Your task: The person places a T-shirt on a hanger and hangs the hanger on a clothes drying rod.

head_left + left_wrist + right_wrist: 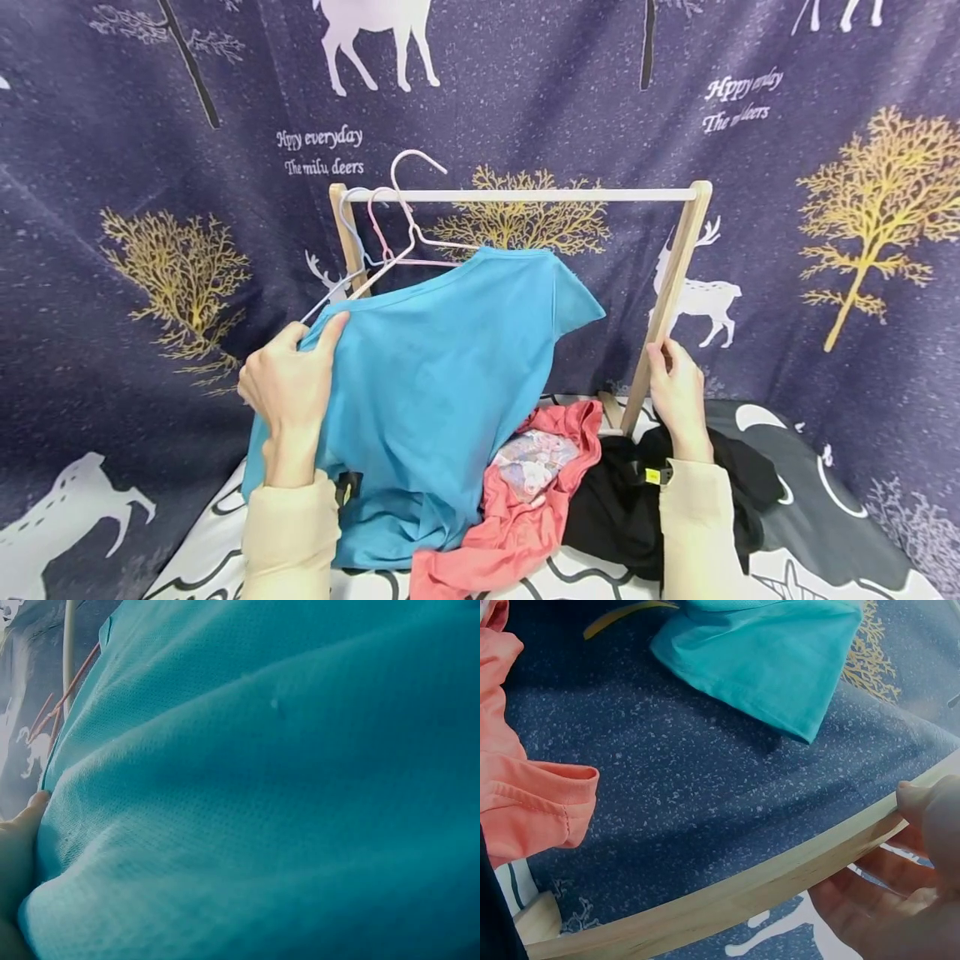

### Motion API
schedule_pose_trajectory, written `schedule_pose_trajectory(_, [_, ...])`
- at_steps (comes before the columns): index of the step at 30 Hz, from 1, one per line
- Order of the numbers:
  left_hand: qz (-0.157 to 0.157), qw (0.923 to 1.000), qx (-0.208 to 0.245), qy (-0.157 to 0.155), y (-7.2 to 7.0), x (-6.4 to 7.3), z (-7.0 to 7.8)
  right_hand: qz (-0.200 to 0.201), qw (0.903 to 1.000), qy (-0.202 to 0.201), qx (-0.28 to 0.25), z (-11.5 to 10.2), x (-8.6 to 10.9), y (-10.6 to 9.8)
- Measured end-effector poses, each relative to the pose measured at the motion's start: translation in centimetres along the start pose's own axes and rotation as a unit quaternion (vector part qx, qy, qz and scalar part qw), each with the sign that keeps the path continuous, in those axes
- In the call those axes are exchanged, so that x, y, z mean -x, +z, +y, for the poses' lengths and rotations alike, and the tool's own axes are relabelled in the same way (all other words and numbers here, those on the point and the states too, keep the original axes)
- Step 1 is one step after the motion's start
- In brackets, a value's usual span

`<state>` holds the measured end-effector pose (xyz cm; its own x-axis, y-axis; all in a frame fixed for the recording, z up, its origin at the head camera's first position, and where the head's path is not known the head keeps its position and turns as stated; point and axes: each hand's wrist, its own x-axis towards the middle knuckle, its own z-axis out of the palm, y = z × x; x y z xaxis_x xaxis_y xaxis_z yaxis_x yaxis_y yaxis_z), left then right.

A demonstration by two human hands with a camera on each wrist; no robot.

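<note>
My left hand (288, 383) grips a blue T-shirt (442, 350) at the left of its neckline, thumb on the near side. A pale hanger (408, 221) runs into the shirt's neck. Its hook rises above the white rail (525, 196) of a small clothes rack; whether it touches the rail I cannot tell. In the left wrist view the blue cloth (262, 787) fills most of the picture and hides the fingers. My right hand (678, 392) holds the rack's right wooden post (667, 287), thumb on one side and fingers on the other, as the right wrist view also shows.
A blue hanger (347, 221) and a pink hanger (375, 218) hang at the rail's left end. Below lie a coral garment (517, 533) with a printed patch and a black garment (611, 500), on a patterned cloth (585, 575). A dark printed curtain (525, 108) hangs behind.
</note>
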<state>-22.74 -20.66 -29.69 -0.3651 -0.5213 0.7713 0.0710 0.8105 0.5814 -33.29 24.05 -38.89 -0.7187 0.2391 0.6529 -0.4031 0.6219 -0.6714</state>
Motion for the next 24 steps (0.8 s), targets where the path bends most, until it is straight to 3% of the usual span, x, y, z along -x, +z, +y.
schedule_pose_trajectory(8, [0.002,0.9995,-0.029,0.008,1.4,-0.1,0.4,-0.003,1.0000,0.003,-0.001,0.1,0.0,0.0])
schedule_pose_trajectory(16, [0.005,0.9987,-0.042,0.027,2.3,1.3,0.2,0.001,1.0000,-0.005,0.005,0.2,-0.1,0.1])
schedule_pose_trajectory(24, [-0.015,0.9984,-0.045,0.030,2.6,2.8,0.1,0.002,0.9999,-0.011,0.007,0.1,0.0,0.0])
